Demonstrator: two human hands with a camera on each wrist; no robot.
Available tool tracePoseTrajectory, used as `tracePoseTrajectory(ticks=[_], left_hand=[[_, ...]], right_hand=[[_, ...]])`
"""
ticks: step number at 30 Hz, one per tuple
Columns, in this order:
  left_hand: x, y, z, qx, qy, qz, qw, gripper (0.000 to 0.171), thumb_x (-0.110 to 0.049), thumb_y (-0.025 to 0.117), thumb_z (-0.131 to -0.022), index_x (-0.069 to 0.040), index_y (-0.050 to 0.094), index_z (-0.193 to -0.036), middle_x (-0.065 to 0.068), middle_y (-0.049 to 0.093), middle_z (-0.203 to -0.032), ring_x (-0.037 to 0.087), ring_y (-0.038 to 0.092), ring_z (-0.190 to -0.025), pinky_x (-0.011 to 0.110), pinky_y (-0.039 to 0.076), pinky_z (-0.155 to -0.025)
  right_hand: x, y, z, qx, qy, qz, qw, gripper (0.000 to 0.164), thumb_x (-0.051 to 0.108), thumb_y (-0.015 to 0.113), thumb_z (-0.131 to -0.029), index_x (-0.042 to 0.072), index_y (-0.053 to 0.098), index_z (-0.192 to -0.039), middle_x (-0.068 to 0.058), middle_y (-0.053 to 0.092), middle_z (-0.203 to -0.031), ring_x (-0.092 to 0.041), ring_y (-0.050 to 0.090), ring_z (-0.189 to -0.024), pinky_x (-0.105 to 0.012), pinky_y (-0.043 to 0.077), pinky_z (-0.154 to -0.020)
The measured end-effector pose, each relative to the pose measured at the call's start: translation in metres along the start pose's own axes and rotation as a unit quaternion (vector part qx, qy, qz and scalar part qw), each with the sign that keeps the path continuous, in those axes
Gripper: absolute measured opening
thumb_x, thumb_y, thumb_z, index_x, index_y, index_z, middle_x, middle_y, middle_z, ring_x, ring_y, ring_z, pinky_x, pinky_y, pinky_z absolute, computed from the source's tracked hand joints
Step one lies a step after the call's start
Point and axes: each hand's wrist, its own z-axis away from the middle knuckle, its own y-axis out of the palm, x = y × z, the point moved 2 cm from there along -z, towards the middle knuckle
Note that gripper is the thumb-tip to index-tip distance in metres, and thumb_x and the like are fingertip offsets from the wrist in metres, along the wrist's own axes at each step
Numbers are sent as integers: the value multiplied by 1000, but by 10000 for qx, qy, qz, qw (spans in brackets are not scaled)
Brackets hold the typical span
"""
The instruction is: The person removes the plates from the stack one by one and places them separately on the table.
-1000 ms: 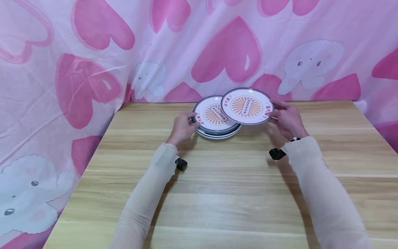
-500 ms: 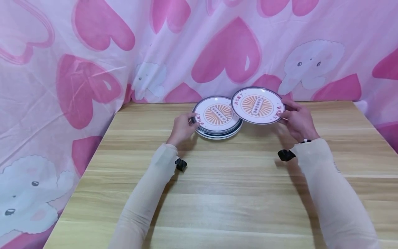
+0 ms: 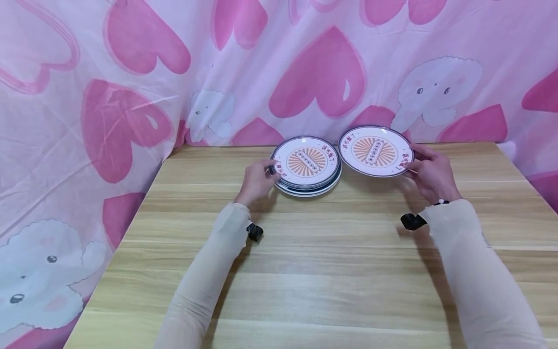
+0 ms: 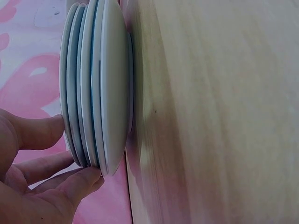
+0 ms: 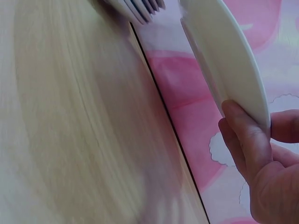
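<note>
Single plate: round white plate with dark rim and orange sunburst (image 3: 374, 151), held up off the pale wood-grain table (image 3: 327, 266), just right of the stack of round white dark-rimmed plates (image 3: 305, 162)
Right hand (image 3: 431, 177): pinching the single plate's right edge, thumb on top, fingers underneath
Left hand (image 3: 255, 182): gripping the stack's left side, thumb on the top rim
Backdrop: pink heart-print cloth (image 3: 318, 72)

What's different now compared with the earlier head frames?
The right hand has carried its plate rightward, so in the head view it no longer covers part of the stack. Nothing was newly grasped or let go. The left hand still grips the stack, which stayed put.
</note>
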Motion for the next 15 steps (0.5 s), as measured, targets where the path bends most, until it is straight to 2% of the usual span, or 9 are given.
tracePoseTrajectory(ticks=[8,15], left_hand=[[2,1,1,5,-18,71,10000,49,-11,67,-95,-8,54,-143,16,59,-142,24,60,-122,33,52,-105],[1,1,1,1,-12,116,9999,48,-10,66,-95,-8,55,-142,16,60,-140,23,61,-120,32,53,-103]], right_hand=[[-5,-8,0,-101,92,-41,9999,72,-14,47,-96,20,33,-157,6,49,-129,-8,53,-110,-15,58,-80],[-9,-14,-1,-307,356,306,9984,71,-9,50,-97,25,33,-157,6,43,-149,-6,49,-113,-12,55,-81]])
